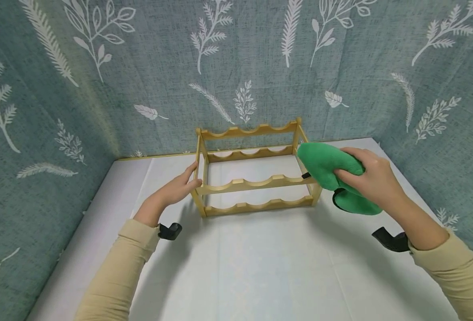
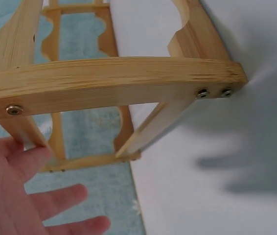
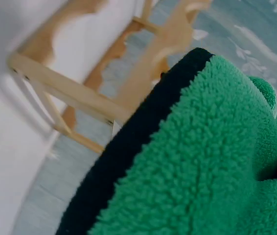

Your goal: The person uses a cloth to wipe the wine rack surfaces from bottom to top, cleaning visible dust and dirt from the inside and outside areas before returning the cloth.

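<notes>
A bamboo bottle rack (image 1: pixel 256 183) with scalloped rails stands on the white-covered table. My left hand (image 1: pixel 177 187) rests against the rack's left end, thumb near the front upper rail. In the left wrist view, the fingers (image 2: pixel 60 200) are spread and fairly straight, one touching a wooden bar. My right hand (image 1: pixel 375 176) grips a bunched green plush cloth (image 1: pixel 325 165) with black edging, thumb on the near side. The cloth overlaps the rack's right end in the head view. It fills much of the right wrist view, where its dark edge (image 3: pixel 133 132) crosses before the rack and the hand is hidden.
The white tabletop (image 1: pixel 252 267) extends in front of the rack. Behind and at both sides hangs blue-green fabric (image 1: pixel 164 89) with white leaf prints. A black wrist-camera mount shows on each wrist, the left one (image 1: pixel 170 231) just above the table.
</notes>
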Demonstrator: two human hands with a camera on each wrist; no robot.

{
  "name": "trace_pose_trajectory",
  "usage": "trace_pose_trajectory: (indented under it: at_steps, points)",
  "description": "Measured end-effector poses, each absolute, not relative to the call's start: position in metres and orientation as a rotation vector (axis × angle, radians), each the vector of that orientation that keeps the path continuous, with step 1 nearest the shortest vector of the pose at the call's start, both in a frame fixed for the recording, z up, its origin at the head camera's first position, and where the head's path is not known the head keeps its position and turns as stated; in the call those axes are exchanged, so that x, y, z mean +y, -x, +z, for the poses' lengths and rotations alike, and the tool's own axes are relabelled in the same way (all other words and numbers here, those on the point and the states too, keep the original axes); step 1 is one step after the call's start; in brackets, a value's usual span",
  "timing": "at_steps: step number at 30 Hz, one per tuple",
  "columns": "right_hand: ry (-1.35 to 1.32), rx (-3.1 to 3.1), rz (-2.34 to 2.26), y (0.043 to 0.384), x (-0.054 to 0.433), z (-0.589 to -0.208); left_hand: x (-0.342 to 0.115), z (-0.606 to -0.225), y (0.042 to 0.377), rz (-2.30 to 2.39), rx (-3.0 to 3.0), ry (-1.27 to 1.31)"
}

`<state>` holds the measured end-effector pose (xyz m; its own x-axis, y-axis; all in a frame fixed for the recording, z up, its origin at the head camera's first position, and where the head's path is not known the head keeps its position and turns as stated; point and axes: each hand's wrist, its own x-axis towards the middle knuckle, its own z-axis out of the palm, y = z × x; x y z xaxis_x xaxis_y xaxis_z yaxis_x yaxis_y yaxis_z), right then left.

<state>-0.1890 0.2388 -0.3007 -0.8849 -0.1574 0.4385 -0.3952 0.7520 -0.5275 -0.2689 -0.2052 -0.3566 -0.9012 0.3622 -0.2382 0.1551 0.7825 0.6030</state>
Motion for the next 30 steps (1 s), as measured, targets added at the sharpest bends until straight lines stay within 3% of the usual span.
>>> trace_pose_trajectory:
  at_steps: [17,30]
  points:
    - [-0.451,-2.491,0.832,0.196,0.238,-0.259,-0.201,-0.361,0.22,0.887,2.675,-0.516]
    - [-0.5,-2.567,0.864,0.207,0.217,-0.251,-0.194,-0.361,0.181,0.737,2.793,-0.503]
